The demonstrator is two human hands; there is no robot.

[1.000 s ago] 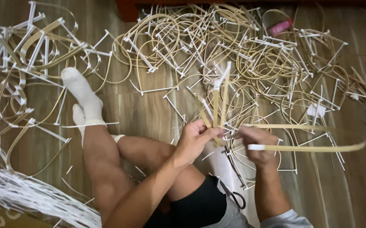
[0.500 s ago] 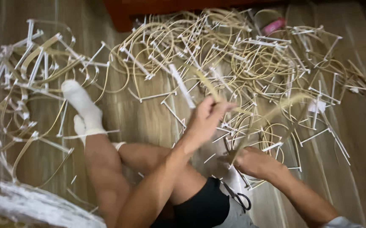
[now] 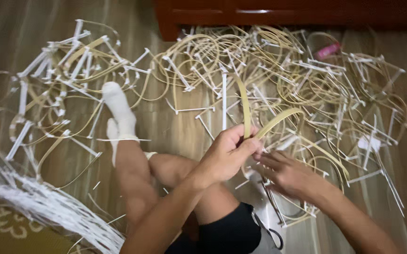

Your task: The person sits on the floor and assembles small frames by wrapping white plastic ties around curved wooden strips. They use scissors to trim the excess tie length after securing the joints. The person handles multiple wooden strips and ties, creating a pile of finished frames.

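My left hand (image 3: 227, 155) grips a bunch of thin bamboo strips (image 3: 245, 106) with a white strip among them, held upright above my lap. One tan strip (image 3: 278, 120) bends over to the right from that grip. My right hand (image 3: 285, 174) sits just right of the left, fingers spread, touching the lower part of the bent strip. Whether it grips anything I cannot tell. Both hands hover over my crossed legs; a white-socked foot (image 3: 119, 110) stretches out to the left.
A large tangle of bamboo hoops and white strips (image 3: 307, 80) covers the wooden floor ahead and to the right. Another pile (image 3: 58, 80) lies left. A bundle of white strips (image 3: 39, 207) lies at lower left. Scissors (image 3: 271, 230) rest by my lap. Dark red furniture (image 3: 283, 14) stands behind.
The long strip that my right hand held out sideways has been bent up into an arc. My right hand let go of it and dropped lower; my left hand rose with the bunch.
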